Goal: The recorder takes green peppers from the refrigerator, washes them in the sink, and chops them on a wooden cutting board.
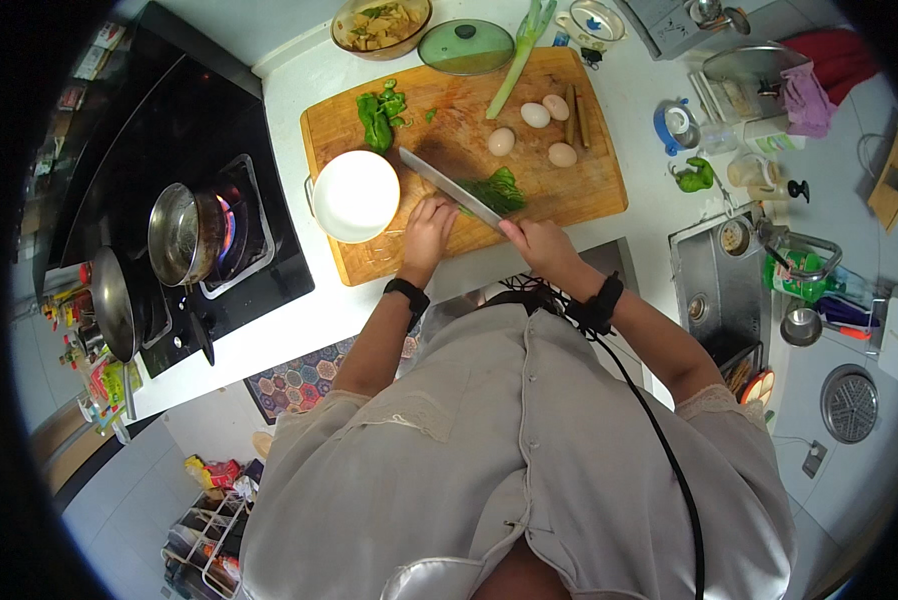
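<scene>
My right hand point(545, 246) grips the handle of a kitchen knife point(449, 186), its long blade slanting up and left over the wooden cutting board point(456, 79). Cut green pepper point(500, 191) lies along the blade's right side, partly hidden by it. My left hand point(428, 231) is on the board left of the blade, fingers curled, with a bit of green at its fingertips. What it holds is hidden. A white bowl point(356, 196) sits beside it. Whole green peppers point(377, 124), several eggs point(501, 141) and a leek point(520, 64) lie farther back.
On the stove at left, a pan point(175, 234) stands by a lit burner point(229, 229); a wok point(115, 304) is nearer. Behind the board are a glass bowl of food point(381, 30) and a glass lid point(467, 46). A sink point(708, 277) is at right. A black cable point(662, 442) crosses my shirt.
</scene>
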Tool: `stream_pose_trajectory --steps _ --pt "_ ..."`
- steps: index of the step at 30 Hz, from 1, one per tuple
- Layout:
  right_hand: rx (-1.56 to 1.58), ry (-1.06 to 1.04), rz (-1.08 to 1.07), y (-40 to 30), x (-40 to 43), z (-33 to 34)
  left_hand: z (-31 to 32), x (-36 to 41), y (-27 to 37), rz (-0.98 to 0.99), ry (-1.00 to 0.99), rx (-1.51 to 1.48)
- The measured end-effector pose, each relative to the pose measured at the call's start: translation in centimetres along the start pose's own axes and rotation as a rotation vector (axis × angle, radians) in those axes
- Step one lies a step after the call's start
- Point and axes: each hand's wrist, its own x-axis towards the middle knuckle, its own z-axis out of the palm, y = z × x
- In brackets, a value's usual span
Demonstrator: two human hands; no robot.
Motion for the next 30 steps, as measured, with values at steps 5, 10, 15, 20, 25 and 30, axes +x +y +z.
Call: stream_pose_trajectory --steps 5,10,15,20,25,30 --pt "-0.016 0.013 -0.014 -0.4 -0.1 -0.3 0.1 0.0 0.0 -0.011 0.029 -0.028" --pt "-0.050 -0.018 -0.007 -0.1 0.1 -0.2 0.2 -0.2 -0.1 0.003 0.013 -0.001" --pt "-0.050 0.005 -0.007 -0.3 0.1 -0.1 0.3 -0.3 -0.2 0.016 0.002 0.008" --pt "-0.215 0.039 0.037 -0.7 0.6 1.2 0.5 -0.3 -0.2 0.044 0.006 0.029" --pt "0.010 0.046 0.114 0.1 1.8 0.3 0.1 0.0 0.0 0.079 -0.021 0.081" --pt "0.405 -0.035 0.174 0.7 1.3 -1.3 -0.9 0.0 0.6 0.058 -0.114 0.118"
